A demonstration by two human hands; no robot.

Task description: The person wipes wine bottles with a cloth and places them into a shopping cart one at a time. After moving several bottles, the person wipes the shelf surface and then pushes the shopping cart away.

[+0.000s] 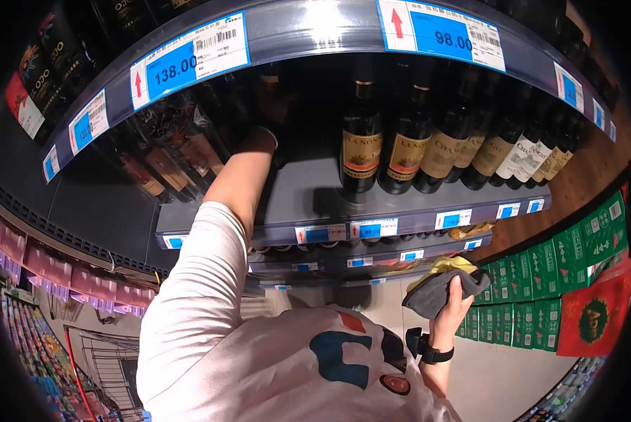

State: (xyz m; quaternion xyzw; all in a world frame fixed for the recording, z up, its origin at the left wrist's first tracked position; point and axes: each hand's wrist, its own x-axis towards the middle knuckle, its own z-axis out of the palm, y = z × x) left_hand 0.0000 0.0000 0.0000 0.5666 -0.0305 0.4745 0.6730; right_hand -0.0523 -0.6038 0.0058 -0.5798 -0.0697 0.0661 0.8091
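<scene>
My left hand (272, 109) reaches deep onto the wine shelf, under the upper ledge. It is in dark shadow beside a bottle neck (269, 79), and its fingers are too dim to tell whether they grip it. Out in front of the lower shelves, my right hand (456, 307) is closed around a grey and yellow cloth (435, 290), with the thumb on top. Right of my left arm stand upright dark wine bottles (362, 148) with tan labels. Left of the arm are more bottles or boxes (171, 151), partly hidden by the ledge.
The upper shelf edge (315, 32) with price tags curves close overhead. Below is the wine shelf's front edge (414, 214), then lower shelves. Green cartons (533, 274) and a red box (597, 309) stand at right. A wire cart (104, 366) is at lower left.
</scene>
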